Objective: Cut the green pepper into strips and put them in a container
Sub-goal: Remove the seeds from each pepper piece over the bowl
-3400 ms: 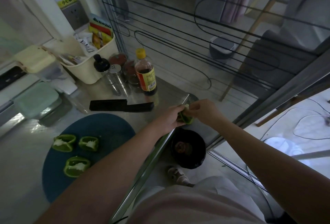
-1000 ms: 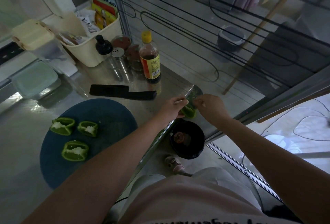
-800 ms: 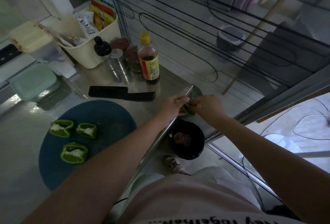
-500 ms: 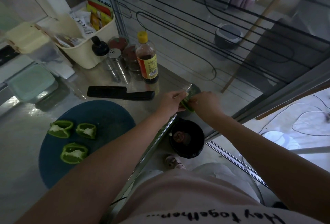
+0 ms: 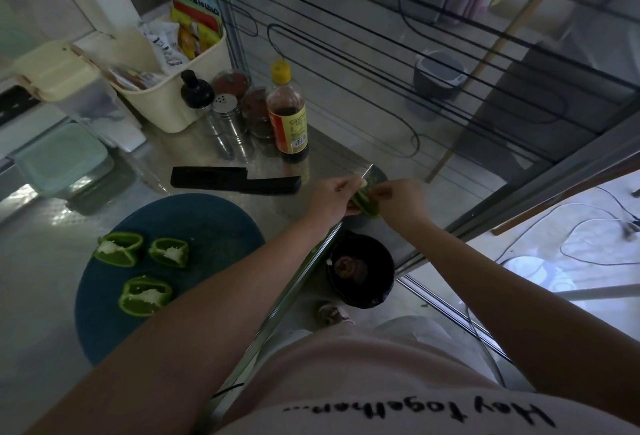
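My left hand (image 5: 330,197) grips a green pepper piece (image 5: 365,202) past the counter's right corner, above a black bin (image 5: 360,270) on the floor. My right hand (image 5: 400,200) pinches at the pale core inside that piece. Three more pepper quarters (image 5: 119,249) (image 5: 169,252) (image 5: 145,295), white pith up, lie on the round dark blue cutting board (image 5: 207,226). A black cleaver (image 5: 235,181) rests flat on the steel counter behind the board. A lidded pale green container (image 5: 60,157) stands at the far left.
A soy sauce bottle (image 5: 287,116), shakers and jars (image 5: 225,119) stand behind the cleaver. A cream basket (image 5: 156,88) of packets and a cream-lidded box (image 5: 55,71) sit at the back left. A glass partition (image 5: 415,53) bounds the counter's right side.
Both hands have stayed at the counter's corner working on the same pepper piece; my right fingers keep picking at its inside. The pieces on the board and the cleaver have not moved.
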A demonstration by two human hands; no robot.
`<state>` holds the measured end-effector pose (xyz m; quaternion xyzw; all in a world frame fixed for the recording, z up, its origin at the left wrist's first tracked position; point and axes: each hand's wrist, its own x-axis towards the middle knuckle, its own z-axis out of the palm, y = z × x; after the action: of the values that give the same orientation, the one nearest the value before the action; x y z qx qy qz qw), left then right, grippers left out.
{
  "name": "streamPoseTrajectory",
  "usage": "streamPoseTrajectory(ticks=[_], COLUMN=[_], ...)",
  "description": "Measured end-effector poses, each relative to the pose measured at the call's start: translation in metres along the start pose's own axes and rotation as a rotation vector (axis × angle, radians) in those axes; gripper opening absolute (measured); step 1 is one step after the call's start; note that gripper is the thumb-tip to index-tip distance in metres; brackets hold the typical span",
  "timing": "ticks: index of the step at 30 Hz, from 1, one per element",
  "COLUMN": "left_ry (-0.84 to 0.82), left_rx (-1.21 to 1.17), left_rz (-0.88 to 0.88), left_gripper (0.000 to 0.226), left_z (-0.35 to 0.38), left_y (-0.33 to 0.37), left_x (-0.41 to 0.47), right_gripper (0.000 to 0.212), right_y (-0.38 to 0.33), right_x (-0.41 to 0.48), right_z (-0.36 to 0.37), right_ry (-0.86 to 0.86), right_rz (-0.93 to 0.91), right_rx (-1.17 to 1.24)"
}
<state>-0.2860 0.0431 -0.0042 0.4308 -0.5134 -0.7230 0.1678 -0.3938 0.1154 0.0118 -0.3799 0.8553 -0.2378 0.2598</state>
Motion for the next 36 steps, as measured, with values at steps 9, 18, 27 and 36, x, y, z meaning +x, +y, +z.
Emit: streamPoseTrajectory(ticks=[9,18,27,36], left_ry=[-0.002,0.041,0.001,-0.046], left_rx=[0.001,-0.002,-0.107,-0.099], left_rz=[0.004,0.017,-0.112,-0.159], left_gripper=[0.033,0.033,0.028,0.025], left_z=[-0.007,-0.013,-0.015,-0.019], left_y=[-0.012,-0.013,-0.019,-0.017], left_x=[-0.002,-0.001,0.002,0.006], right_gripper=[0.006,0.015,0.012,0.020], right_y=[0.021,0.029,0.041,0.044], right_x=[0.008,0.015,0.009,0.019], right_z=[-0.005,0.003,0.000,-0.006], right_ry=[0.004,0.020,-0.055,-0.120], right_rz=[0.270,0.433,0.112,0.055], right_rx=[0.496,0.867,-0.140,-0.356])
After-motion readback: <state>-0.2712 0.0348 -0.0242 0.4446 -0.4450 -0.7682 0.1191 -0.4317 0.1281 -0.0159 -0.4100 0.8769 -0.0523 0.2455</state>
